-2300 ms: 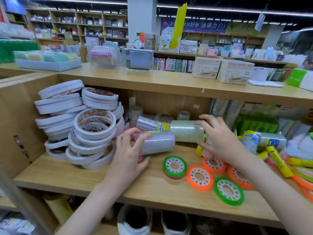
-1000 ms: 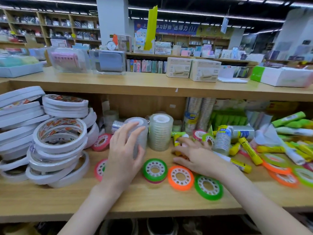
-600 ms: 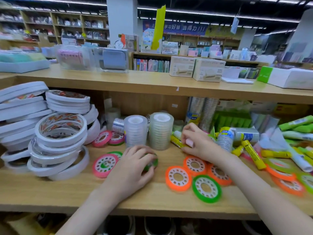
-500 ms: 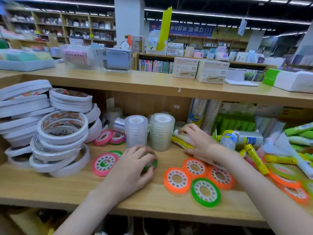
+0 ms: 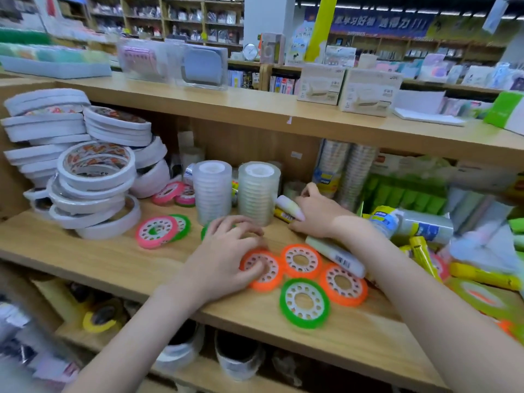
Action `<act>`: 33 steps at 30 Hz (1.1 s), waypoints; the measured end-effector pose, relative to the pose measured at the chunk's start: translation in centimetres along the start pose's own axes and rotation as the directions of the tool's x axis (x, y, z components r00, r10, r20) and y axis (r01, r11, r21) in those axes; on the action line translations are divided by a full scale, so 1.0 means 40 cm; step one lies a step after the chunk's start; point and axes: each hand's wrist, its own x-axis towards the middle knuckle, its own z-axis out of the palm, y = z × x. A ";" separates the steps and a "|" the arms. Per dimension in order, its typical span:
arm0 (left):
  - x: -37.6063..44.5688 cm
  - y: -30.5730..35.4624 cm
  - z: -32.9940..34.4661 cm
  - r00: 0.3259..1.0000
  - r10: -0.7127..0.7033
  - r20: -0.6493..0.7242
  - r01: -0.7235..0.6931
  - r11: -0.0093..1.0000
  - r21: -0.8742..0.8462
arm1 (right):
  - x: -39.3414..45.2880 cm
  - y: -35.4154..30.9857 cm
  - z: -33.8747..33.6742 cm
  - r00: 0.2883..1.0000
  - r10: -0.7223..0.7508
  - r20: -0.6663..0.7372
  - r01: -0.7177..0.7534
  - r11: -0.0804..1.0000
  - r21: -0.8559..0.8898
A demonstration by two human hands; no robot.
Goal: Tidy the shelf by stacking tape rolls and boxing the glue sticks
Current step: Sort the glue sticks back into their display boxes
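At the far left of the wooden shelf (image 5: 85, 259), a heap of white tape rolls (image 5: 93, 177) is leaning in uneven piles, some flat and some tilted. Just right of it, a pink-rimmed flat roll (image 5: 156, 231) is lying on the board, overlapping a green one (image 5: 183, 226) behind it, and two more pink rolls (image 5: 173, 192) are sitting further back. Two upright stacks of clear tape (image 5: 212, 191) and (image 5: 258, 191) are standing side by side near the middle, close but apart. In front of them the left hand (image 5: 226, 262) is reaching over the board with fingers curled downward, the thumb and fingertips closing on the edge of an orange roll (image 5: 266, 275) that is lying flat; a green roll is partly hiding under the fingers. Right of that, a second orange roll (image 5: 301, 260), a third (image 5: 343, 283) and a green flat roll (image 5: 304, 302) are lying touching one another. The right hand (image 5: 317, 211) is sitting further back beside the right clear stack, fingers curled around a white glue stick (image 5: 289, 207); another white stick (image 5: 337, 256) is lying under the wrist. Further right, loose yellow glue sticks (image 5: 422, 255) and wrapped clear tape (image 5: 416, 226) are lying in a jumble, blurred toward the edge.
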 end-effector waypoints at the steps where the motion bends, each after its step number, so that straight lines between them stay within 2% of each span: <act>1: 0.000 -0.003 0.002 0.999 -0.036 -0.028 0.037 0.999 0.024 | 0.000 -0.001 0.001 1.000 -0.012 -0.022 0.012 1.000 -0.003; 5: 0.006 -0.002 0.004 0.988 -0.127 -0.085 0.136 0.985 0.107 | -0.014 -0.013 -0.003 0.992 -0.025 -0.126 0.022 0.999 -0.024; 9: 0.005 -0.003 0.006 0.986 -0.138 -0.094 0.148 0.984 0.104 | -0.024 -0.022 -0.037 0.986 0.015 -0.167 -0.024 0.998 -0.053; 13: 0.005 -0.004 0.004 0.987 -0.111 -0.114 0.120 0.990 0.069 | -0.107 0.023 -0.107 0.939 0.050 -0.340 -0.031 0.998 0.060; 18: 0.022 0.007 0.002 0.977 -0.122 -0.175 0.113 0.992 -0.062 | -0.240 0.124 -0.115 0.921 0.176 -0.346 -0.097 0.968 0.234; 22: 0.090 0.068 0.027 0.988 -0.049 -0.148 0.028 0.990 -0.138 | -0.343 0.221 -0.086 0.835 0.317 -0.449 -0.188 0.932 0.309; 27: 0.188 0.161 0.065 0.990 0.047 -0.129 -0.081 0.961 -0.266 | -0.441 0.380 -0.076 0.663 0.524 -0.535 -0.381 0.851 0.361; 28: 0.204 0.175 0.075 0.991 0.050 -0.128 -0.085 0.955 -0.283 | -0.445 0.411 -0.075 0.650 0.535 -0.540 -0.410 0.845 0.343; 30: 0.228 0.199 0.093 0.991 0.047 -0.122 -0.083 0.947 -0.311 | -0.432 0.468 -0.071 0.681 0.501 -0.534 -0.428 0.864 0.266; 33: 0.249 0.226 0.105 0.994 -0.007 -0.109 -0.032 0.935 -0.353 | -0.389 0.515 -0.067 0.798 0.407 -0.444 -0.355 0.914 0.198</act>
